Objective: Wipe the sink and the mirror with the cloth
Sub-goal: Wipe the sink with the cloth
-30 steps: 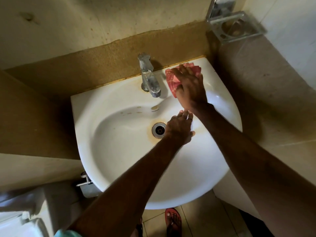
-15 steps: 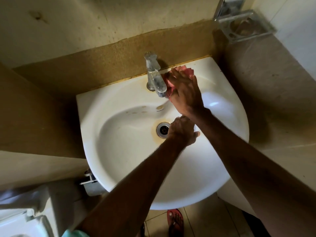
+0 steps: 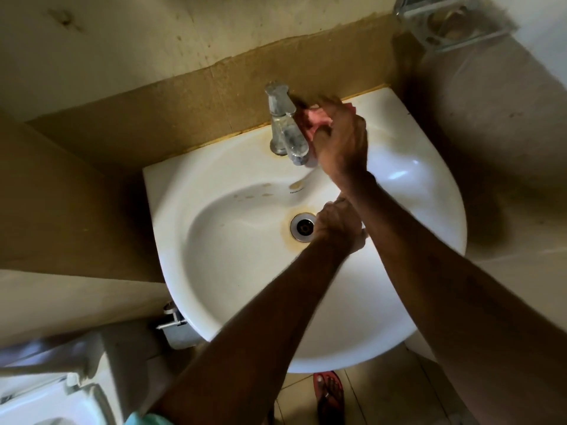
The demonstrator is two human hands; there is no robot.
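A white wall-hung sink [image 3: 233,271] fills the middle of the view, with a stained drain [image 3: 303,226] and a chrome tap [image 3: 283,124] at its back rim. My right hand [image 3: 340,142] presses a pink cloth [image 3: 316,119] against the right side of the tap. My left hand [image 3: 337,223] rests inside the basin just right of the drain, fingers curled, holding nothing I can see. No mirror is in view.
A metal soap holder [image 3: 451,23] is fixed to the wall at the upper right. A white toilet cistern [image 3: 46,394] stands at the lower left. A valve [image 3: 173,320] sticks out under the sink. A foot in a red sandal [image 3: 329,394] is on the tiled floor.
My right hand has slid the cloth left along the sink's back ledge, from the right corner to the tap. The left hand has stayed by the drain.
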